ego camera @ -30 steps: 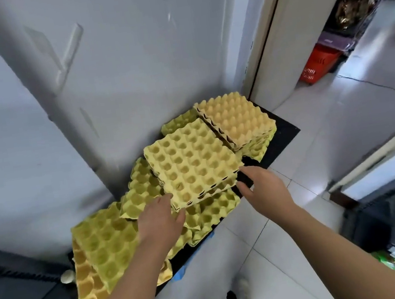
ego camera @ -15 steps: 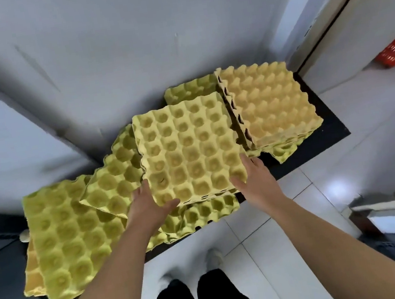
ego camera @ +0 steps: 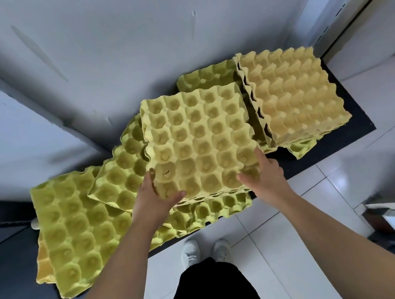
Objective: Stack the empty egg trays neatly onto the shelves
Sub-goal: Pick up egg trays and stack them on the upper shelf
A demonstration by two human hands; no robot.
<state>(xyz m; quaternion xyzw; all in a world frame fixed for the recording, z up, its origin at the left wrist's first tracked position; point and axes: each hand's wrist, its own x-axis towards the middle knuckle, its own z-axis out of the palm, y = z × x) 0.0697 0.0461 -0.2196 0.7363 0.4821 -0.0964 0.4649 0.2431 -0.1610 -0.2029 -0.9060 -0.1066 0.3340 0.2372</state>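
Head view, looking straight down: a black mat (ego camera: pixel 355 108) lies on the white tile floor (ego camera: pixel 328 201) against a grey wall (ego camera: pixel 123 44), and loose yellow egg trays cover most of it. At the right a tan stack (ego camera: pixel 293 92) sits with its bumps up, tilted a little, its near edge resting over a green tray (ego camera: pixel 302 149) that pokes out beneath. Behind it another green tray (ego camera: pixel 205 77) lies close to the wall. At the left a big tray (ego camera: pixel 74 228) lies cups up, hanging past the mat's edge over a darker orange tray (ego camera: pixel 43 272). Between that and the middle, a tilted tray (ego camera: pixel 121 179) leans across the pile. A lower tray (ego camera: pixel 213 208) shows along the mat's near edge, just under the hands. White shoes (ego camera: pixel 205 251) and black trousers (ego camera: pixel 211 294) stand on the tiles close to the mat.

The top tray stack (ego camera: pixel 200 143) sits in the middle, cups up, over all the others. The left hand (ego camera: pixel 153 203) clasps its near left corner, thumb laid over the rim into a cup, fingers curled under and out of sight. The right hand (ego camera: pixel 265 174) clasps the near right corner the same way, thumb on top. Both hands are closed on this stack, which lies between them and stretches away toward the wall.
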